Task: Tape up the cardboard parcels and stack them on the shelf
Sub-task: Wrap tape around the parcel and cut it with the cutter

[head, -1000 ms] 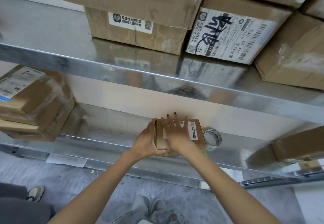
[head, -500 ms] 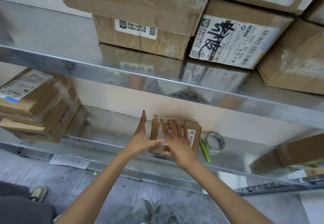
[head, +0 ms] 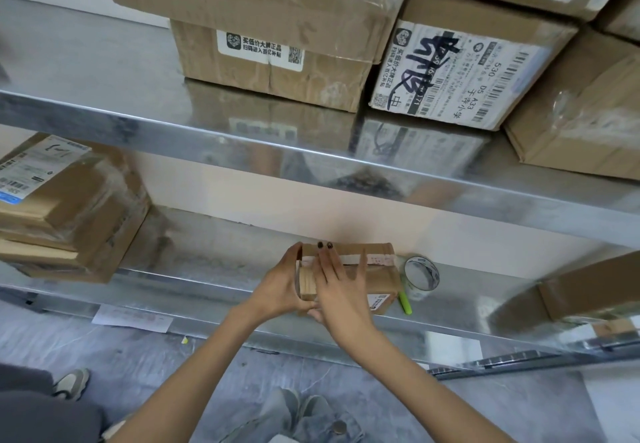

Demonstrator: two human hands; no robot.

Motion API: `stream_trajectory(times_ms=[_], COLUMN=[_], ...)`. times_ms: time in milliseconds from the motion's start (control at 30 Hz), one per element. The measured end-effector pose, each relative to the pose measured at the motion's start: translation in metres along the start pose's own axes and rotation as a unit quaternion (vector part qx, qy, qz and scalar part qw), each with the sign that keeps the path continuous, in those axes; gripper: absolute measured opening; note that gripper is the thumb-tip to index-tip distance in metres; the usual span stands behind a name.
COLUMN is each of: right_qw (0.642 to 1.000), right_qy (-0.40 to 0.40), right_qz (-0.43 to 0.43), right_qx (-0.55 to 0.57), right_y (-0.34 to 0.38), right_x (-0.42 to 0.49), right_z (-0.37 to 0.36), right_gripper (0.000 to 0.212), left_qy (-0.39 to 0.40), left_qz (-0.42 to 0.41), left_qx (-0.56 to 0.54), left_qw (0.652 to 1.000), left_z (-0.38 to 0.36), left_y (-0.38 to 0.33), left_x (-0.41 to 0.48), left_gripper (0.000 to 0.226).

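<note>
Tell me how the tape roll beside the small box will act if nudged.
The tape roll is a hollow ring, so probably light. On the shiny metal shelf it would likely slide easily. It might roll away if it stands on edge, which I cannot tell.

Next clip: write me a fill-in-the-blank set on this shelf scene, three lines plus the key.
1. The parcel, touched by the left hand and the right hand, rests on the ____ shelf.
2. The tape roll stands to the parcel's ____.
3. The box scrawled with black marker sits on the ____ shelf.
Missing words: lower; right; upper.
</note>
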State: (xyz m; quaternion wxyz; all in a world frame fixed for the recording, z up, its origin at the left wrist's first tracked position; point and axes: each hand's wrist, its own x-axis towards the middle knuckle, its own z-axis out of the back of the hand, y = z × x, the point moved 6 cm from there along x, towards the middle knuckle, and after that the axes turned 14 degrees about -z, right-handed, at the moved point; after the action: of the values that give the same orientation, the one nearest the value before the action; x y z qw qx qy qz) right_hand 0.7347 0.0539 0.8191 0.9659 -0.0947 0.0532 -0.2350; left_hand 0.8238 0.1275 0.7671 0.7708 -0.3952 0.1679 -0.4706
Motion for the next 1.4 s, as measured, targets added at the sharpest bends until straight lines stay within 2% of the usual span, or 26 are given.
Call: stream_trajectory(times_ms=[133,233,267,367,433,500,567,667,767,933,1033,1200,1333,1400], right_qw=[0.996,0.981,0.979,0.992,0.997,0.995,0.997,0.998,0.996,0.995,0.994,0.982,0.965,0.946], right_qy=[0.077,0.169,0.173,0.068,-0.005,-0.010,-0.012,-0.014,0.003,0.027,0.054,0.103,0.153,0.183], right_qz=[0.033,0.064,0.078,0.080,0.026,-0.019,-0.016,-0.015,-0.019,0.014,-0.003,0.009,0.012,0.012], right_qx=[0.029,0.069,0.077,0.072,0.076,0.096,0.076,0.065,0.087,0.090,0.093,0.161,0.211,0.268], right_y=[-0.004,-0.016,-0.020,-0.024,-0.023,-0.016,-0.004,0.005,0.006,0.011,0.011,0.017,0.020,0.016], right_x=[0.023,0.035,0.037,0.034,0.026,0.015,0.002,-0.019,-0.037,-0.045,-0.034,-0.007,0.011,0.014], right_z=[0.010,0.011,0.014,0.027,0.027,0.016,0.001,-0.013,-0.023,-0.032,-0.026,-0.005,0.005,0.009], right_gripper=[0.115,0.120,0.122,0.122,0.125,0.133,0.135,0.122,0.112,0.111,0.111,0.085,0.079,0.076], left_qy=[-0.017,-0.030,-0.039,-0.035,0.009,0.041,0.049,0.040,0.043,0.063,0.064,0.069,0.074,0.090], left_qz=[-0.019,-0.043,-0.055,-0.096,-0.112,-0.072,-0.022,0.023,0.014,-0.044,-0.069,-0.081,-0.092,-0.084], left_qx=[-0.010,-0.003,-0.010,-0.008,0.031,-0.022,-0.080,-0.108,-0.137,0.004,0.057,0.110,0.123,0.126], left_qw=[1.000,0.999,0.998,0.995,0.993,0.996,0.995,0.993,0.990,0.997,0.994,0.988,0.985,0.984], left_z=[0.002,0.000,0.000,0.001,-0.001,-0.002,-0.004,-0.008,-0.011,-0.006,-0.007,-0.004,-0.002,-0.002], left_y=[0.000,-0.010,-0.015,-0.021,-0.016,-0.006,0.007,0.023,0.026,0.028,0.030,0.024,0.013,0.015], left_x=[0.002,-0.002,-0.004,-0.004,-0.001,-0.003,-0.007,-0.011,-0.009,-0.002,-0.001,0.000,0.004,0.005], left_gripper=[0.103,0.102,0.102,0.125,0.145,0.150,0.150,0.144,0.140,0.143,0.144,0.143,0.131,0.132])
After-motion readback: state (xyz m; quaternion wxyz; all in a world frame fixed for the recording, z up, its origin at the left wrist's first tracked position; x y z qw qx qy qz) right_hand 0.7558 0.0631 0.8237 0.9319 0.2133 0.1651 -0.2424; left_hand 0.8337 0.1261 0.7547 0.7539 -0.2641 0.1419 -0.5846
